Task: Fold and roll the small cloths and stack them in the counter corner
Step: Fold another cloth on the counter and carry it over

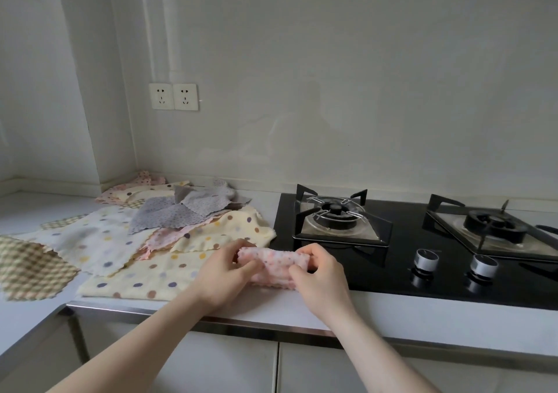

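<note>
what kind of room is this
Most likely a home kitchen. A black two-burner gas hob with knobs is set into a white counter with cabinet doors below, and twin wall sockets sit above the counter.

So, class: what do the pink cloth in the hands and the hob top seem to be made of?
Pink cloth: probably soft microfibre or terry; its surface looks fuzzy and matt, and it rolls easily.
Hob top: likely black glass; it is smooth, glossy and reflects the knobs.
</note>
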